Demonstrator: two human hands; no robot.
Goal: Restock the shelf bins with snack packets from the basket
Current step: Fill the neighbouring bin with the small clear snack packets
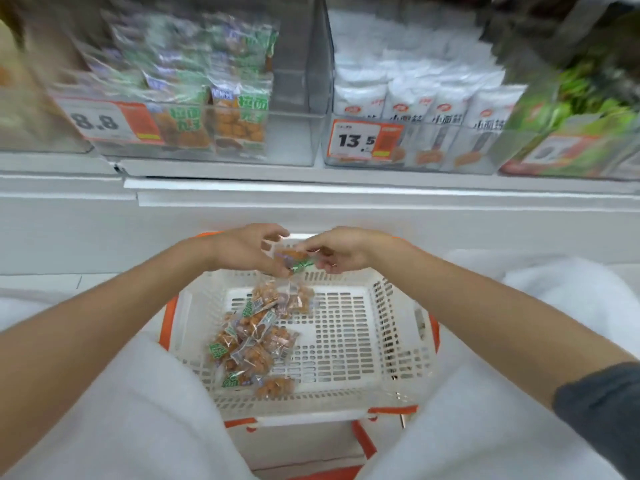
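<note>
A white slotted basket with an orange frame sits between my knees. Several clear snack packets with orange pieces and green labels lie in its left half. Above the basket's far rim, my left hand and my right hand meet around one such packet. My right hand pinches its green end; my left thumb and fingers curl around its other side. On the shelf above, a clear bin at the left holds matching green-labelled packets.
A second clear bin with white packets and a 13.5 price tag stands right of the first. A bin with green packs is at the far right. The white shelf edge runs across, above the basket.
</note>
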